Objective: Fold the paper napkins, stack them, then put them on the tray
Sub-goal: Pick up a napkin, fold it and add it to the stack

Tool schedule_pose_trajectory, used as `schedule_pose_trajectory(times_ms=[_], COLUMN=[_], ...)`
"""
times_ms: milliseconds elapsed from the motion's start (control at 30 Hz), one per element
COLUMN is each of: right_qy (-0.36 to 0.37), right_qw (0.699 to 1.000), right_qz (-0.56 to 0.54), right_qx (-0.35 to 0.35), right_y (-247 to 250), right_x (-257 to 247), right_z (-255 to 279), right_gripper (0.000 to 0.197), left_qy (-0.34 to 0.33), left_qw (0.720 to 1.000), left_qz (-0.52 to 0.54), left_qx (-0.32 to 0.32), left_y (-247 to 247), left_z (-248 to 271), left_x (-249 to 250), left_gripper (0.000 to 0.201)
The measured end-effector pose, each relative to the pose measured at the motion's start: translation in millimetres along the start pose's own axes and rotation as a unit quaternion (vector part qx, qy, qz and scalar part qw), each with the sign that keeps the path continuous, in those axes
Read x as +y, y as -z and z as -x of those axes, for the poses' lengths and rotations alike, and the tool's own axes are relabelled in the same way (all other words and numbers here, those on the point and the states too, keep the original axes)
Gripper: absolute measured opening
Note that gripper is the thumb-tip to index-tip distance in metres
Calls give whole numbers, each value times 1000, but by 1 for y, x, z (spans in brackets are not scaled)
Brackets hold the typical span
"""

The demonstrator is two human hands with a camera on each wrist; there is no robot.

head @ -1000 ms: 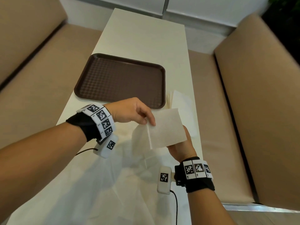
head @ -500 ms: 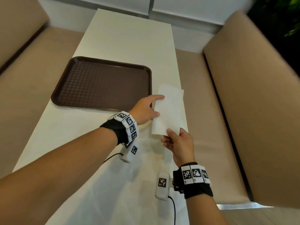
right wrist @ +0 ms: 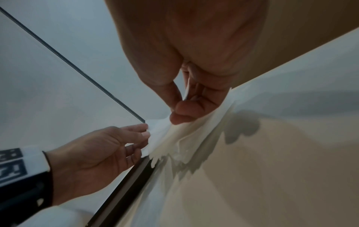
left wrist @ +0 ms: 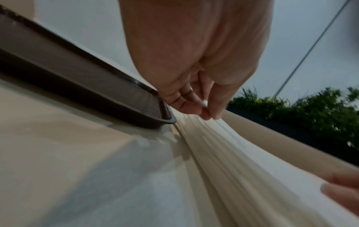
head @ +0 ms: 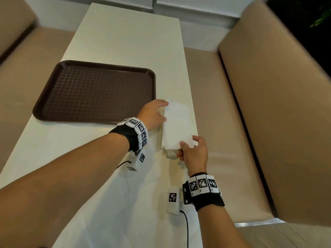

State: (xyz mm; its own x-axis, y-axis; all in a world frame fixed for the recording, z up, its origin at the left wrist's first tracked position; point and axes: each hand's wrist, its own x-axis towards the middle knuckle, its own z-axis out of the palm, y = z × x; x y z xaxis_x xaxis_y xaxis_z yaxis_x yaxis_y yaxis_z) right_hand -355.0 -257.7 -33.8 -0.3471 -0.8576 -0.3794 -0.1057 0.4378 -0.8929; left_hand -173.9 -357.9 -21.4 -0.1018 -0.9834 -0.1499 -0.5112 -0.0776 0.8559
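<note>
White paper napkins [head: 176, 126] lie in a folded stack on the pale table [head: 125, 40], close to its right edge and just right of the brown tray [head: 53, 106]. From the head camera the stack reads as one flat rectangle; the left wrist camera shows its many layered edges [left wrist: 223, 145] fanning along the tabletop beside the tray's corner [left wrist: 167, 119], and the right wrist camera shows the ragged near corners [right wrist: 174, 147] lifted a little off the surface.

At the far end, the left hand [head: 153, 114] reaches in from the tray side, forearm stretched across the table, thumb and fingertips [left wrist: 198, 110] closed narrowly on the top napkin's edge. At the near end, the right hand [head: 194, 153] comes from below, thumb on top and fingers [right wrist: 182, 116] curled under, pinching the near corner of the top sheet.

On the right the stack sits nearly flush with the table edge, beyond which is a tan bench seat [head: 223, 122]. The tray's right rim is just beside the stack. Open tabletop stretches beyond the tray and toward the person.
</note>
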Motion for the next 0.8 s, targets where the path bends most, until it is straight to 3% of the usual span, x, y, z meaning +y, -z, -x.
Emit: schedule_pose_trajectory(times_ms=[100, 233, 267, 367, 467, 567, 667, 800], right_qy=[3, -16, -18, 31, 72, 58, 47, 70], right_qw=[1000, 999, 999, 995, 988, 978, 955, 929], right_qz=[10, 29, 32, 86, 125, 198, 281, 351], right_qx=[13, 12, 15, 45, 55, -11, -85, -94], right_y=[1, 0, 0, 9, 16, 5, -16, -37], right_x=[4, 11, 10, 1, -4, 12, 32, 42], right_z=[-5, -12, -11, -2, 20, 47, 68, 75], right_gripper=[39, 50, 54, 60, 39, 20, 29, 39], left_qy=[-5, -24, -32, -36, -51, -19, -59, -138], left_qw=[992, 929, 926, 955, 955, 942, 902, 839], left_qz=[-119, -346, -355, -287, -292, -320, -375, -454], left_qx=[-44, -127, -122, -67, -33, -97, -207, -265], left_y=[-6, -14, -13, 6, 39, 58, 55, 36], left_z=[-4, 2, 5, 24, 57, 97, 121, 113], left_x=[-2, -1, 0, 10, 3, -28, -50, -44], left_gripper=[60, 57, 58, 57, 34, 26, 48, 84])
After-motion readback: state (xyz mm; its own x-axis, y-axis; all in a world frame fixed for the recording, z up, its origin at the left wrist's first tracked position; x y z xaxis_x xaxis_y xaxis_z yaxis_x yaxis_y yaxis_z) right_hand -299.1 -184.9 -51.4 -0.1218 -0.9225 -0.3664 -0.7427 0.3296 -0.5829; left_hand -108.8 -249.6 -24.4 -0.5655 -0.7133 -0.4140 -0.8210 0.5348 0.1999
